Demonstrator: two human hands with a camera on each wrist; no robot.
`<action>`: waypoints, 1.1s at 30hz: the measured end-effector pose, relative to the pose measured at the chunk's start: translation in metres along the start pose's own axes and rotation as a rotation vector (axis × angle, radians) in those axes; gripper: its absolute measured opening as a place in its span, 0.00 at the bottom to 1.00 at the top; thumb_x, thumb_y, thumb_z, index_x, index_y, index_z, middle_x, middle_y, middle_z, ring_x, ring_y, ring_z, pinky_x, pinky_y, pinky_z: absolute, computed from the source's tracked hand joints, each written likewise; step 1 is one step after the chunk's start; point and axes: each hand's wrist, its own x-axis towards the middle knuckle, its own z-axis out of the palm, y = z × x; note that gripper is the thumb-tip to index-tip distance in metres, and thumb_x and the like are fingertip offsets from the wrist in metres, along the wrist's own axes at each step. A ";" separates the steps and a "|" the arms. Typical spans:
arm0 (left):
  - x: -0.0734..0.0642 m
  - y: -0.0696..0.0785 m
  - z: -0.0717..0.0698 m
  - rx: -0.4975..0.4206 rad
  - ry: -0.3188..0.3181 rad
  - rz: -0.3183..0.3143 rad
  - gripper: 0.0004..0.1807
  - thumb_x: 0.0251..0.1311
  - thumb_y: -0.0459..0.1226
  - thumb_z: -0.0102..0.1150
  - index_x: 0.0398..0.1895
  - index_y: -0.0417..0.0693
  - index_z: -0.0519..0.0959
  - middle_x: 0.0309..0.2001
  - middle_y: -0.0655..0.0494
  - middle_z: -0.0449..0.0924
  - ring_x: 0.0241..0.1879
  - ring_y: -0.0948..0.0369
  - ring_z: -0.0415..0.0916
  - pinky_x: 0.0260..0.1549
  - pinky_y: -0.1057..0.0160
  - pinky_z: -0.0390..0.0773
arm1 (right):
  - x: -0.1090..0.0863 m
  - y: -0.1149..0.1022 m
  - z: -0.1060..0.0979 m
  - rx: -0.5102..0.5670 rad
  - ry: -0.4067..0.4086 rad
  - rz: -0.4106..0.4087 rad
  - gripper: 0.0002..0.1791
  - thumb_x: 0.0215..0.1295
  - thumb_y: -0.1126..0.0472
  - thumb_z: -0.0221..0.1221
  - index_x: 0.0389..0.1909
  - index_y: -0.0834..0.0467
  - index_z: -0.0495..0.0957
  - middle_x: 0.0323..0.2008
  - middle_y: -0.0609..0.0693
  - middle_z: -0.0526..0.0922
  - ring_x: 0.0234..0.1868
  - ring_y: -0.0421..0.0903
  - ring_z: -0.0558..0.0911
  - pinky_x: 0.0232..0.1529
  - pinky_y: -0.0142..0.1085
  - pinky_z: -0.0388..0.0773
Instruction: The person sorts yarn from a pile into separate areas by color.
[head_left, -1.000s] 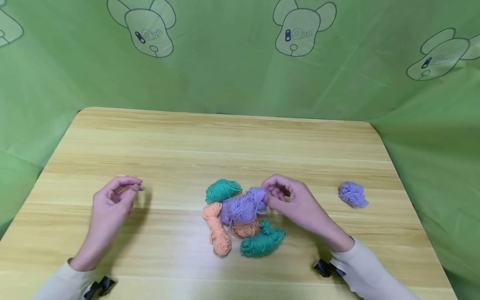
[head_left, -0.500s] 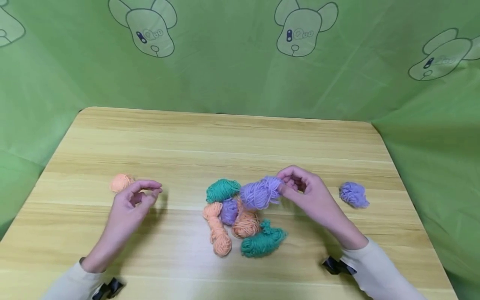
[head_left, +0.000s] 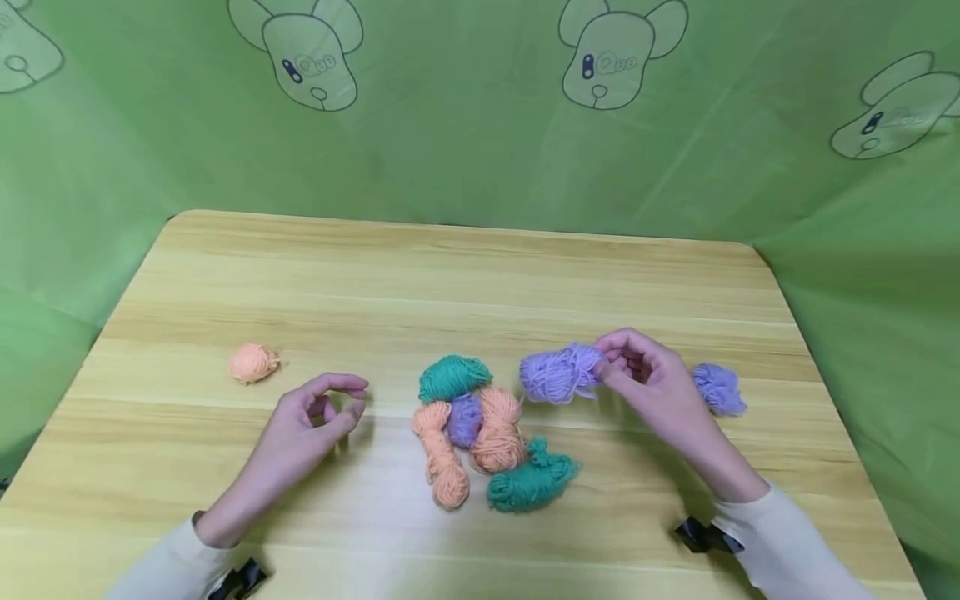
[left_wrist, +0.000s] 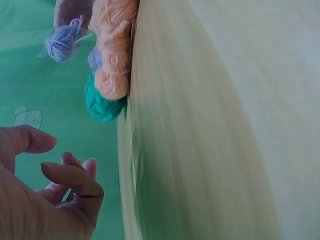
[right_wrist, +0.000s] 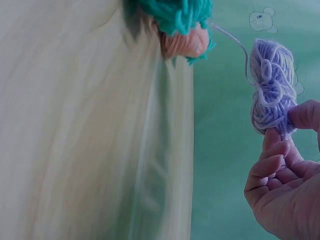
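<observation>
My right hand (head_left: pixel 652 379) pinches one end of a purple yarn skein (head_left: pixel 558 374) between thumb and fingers, holding it up off the table. In the right wrist view a loose strand trails from this skein (right_wrist: pixel 272 85) toward the pile. My left hand (head_left: pixel 311 425) hovers left of the pile, fingers loosely bent with a gap to the thumb and nothing between them. The pile has a green skein (head_left: pixel 453 377) at the back, a peach skein (head_left: pixel 441 457) at left, a smaller purple skein (head_left: pixel 465 421) in the middle, another peach skein (head_left: pixel 498 429) and a green skein (head_left: pixel 532 479) in front.
A small peach yarn ball (head_left: pixel 253 363) lies alone at the left of the wooden table (head_left: pixel 465 275). Another purple skein (head_left: pixel 720 389) lies at the right, just beyond my right hand. A green cloth (head_left: pixel 465 158) with printed animal heads hangs behind the table.
My right hand has lifted the purple skein off the pile and carried it rightward, uncovering the purple and peach skeins beneath. My left hand has moved right, away from the small peach ball.
</observation>
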 end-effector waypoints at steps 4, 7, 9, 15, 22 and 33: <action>0.000 0.000 0.007 -0.016 -0.037 -0.008 0.21 0.69 0.33 0.70 0.64 0.38 0.82 0.26 0.50 0.77 0.24 0.57 0.74 0.22 0.66 0.71 | -0.004 0.007 -0.007 -0.013 0.028 0.015 0.10 0.76 0.68 0.64 0.53 0.67 0.82 0.40 0.53 0.83 0.40 0.45 0.80 0.38 0.30 0.78; 0.000 0.000 0.012 -0.020 -0.051 -0.009 0.23 0.68 0.32 0.70 0.65 0.38 0.81 0.27 0.50 0.77 0.25 0.58 0.74 0.22 0.67 0.71 | -0.007 0.014 -0.012 -0.015 0.056 0.023 0.11 0.77 0.69 0.64 0.54 0.68 0.81 0.40 0.50 0.83 0.40 0.44 0.80 0.39 0.28 0.78; 0.001 0.002 0.014 -0.018 -0.053 -0.013 0.23 0.68 0.32 0.70 0.65 0.37 0.81 0.28 0.50 0.77 0.25 0.59 0.73 0.22 0.67 0.71 | -0.009 0.018 -0.016 -0.020 0.073 0.029 0.11 0.77 0.69 0.64 0.55 0.68 0.81 0.40 0.48 0.83 0.41 0.43 0.80 0.39 0.27 0.78; 0.003 0.002 0.022 -0.011 -0.047 -0.026 0.23 0.67 0.32 0.71 0.65 0.38 0.82 0.29 0.50 0.77 0.27 0.60 0.73 0.24 0.67 0.72 | -0.014 0.025 -0.028 -0.062 0.110 0.083 0.11 0.78 0.67 0.64 0.56 0.66 0.81 0.41 0.49 0.83 0.41 0.43 0.80 0.38 0.28 0.78; 0.003 0.004 0.032 -0.008 -0.063 -0.032 0.23 0.66 0.31 0.71 0.64 0.38 0.82 0.28 0.51 0.76 0.27 0.59 0.73 0.25 0.67 0.72 | -0.022 0.035 -0.043 -0.102 0.164 0.134 0.10 0.79 0.62 0.65 0.54 0.63 0.83 0.40 0.47 0.84 0.39 0.45 0.81 0.36 0.28 0.79; 0.007 0.006 0.042 0.049 -0.089 -0.018 0.24 0.65 0.34 0.73 0.63 0.39 0.83 0.34 0.52 0.79 0.28 0.59 0.73 0.24 0.65 0.73 | -0.032 0.050 -0.064 -0.137 0.229 0.186 0.11 0.79 0.61 0.66 0.53 0.64 0.83 0.37 0.43 0.83 0.34 0.39 0.78 0.30 0.25 0.76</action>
